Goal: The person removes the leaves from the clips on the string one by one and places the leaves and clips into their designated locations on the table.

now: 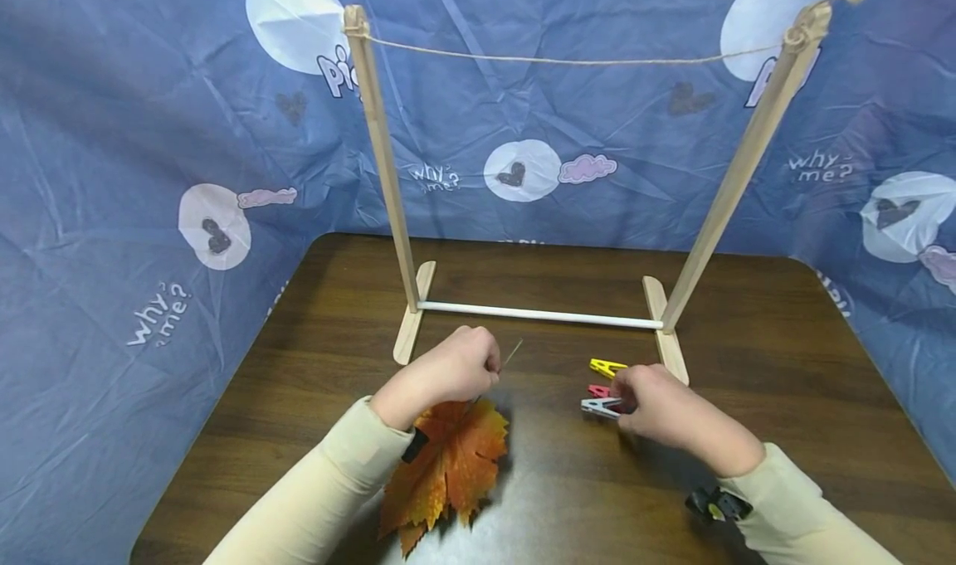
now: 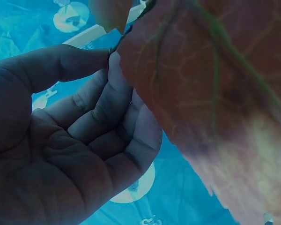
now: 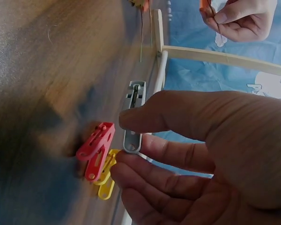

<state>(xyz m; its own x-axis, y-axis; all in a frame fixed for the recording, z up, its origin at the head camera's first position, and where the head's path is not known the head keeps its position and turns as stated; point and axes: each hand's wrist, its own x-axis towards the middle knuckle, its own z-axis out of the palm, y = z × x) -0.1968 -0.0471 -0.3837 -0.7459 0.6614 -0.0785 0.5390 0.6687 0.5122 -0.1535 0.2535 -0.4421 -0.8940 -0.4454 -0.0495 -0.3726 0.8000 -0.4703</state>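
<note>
My left hand point(image 1: 451, 370) pinches the stem point(image 1: 513, 351) of an orange autumn leaf point(image 1: 451, 465) between thumb and index finger; the leaf hangs below the hand, over the front of the table. In the left wrist view the veined leaf point(image 2: 215, 93) fills the right side. My right hand point(image 1: 665, 407) pinches a grey clothespin point(image 3: 136, 96) between thumb and fingers. A red clothespin point(image 3: 97, 150) and a yellow clothespin point(image 3: 105, 187) lie on the table beside that hand, close together.
Behind the hands stands a wooden frame with a left post point(image 1: 388, 158), a right post point(image 1: 735, 183) and a white bottom bar point(image 1: 538, 313). A twine line point(image 1: 568, 60) runs between the post tops. A printed blue cloth point(image 1: 448, 117) hangs behind the brown table point(image 1: 538, 499).
</note>
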